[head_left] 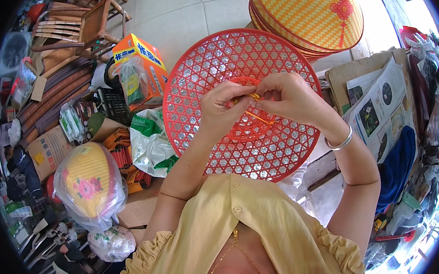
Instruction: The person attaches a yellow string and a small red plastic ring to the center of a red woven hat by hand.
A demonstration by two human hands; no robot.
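Observation:
Over the middle of a round red open-weave basket-like piece (192, 130), with silver showing through its six-sided holes, my two hands work close together. My left hand (219, 109) pinches a thin orange-yellow cord (259, 118) between thumb and fingertips. A bunched bit of the cord sits at those fingertips, and a loose end trails down to the right over the red centre ring. My right hand (293, 97), a silver bangle on its wrist, is closed in a pinch at the same cord; its fingertips partly hide it.
Yellow-orange woven hats or covers (304, 15) with red rims are stacked beyond the red piece. On the left are an orange box (140, 63), a white-green plastic bag (150, 142), bamboo chairs (92, 21) and a plastic-wrapped woven fan (89, 184). Printed sheets (384, 108) lie right.

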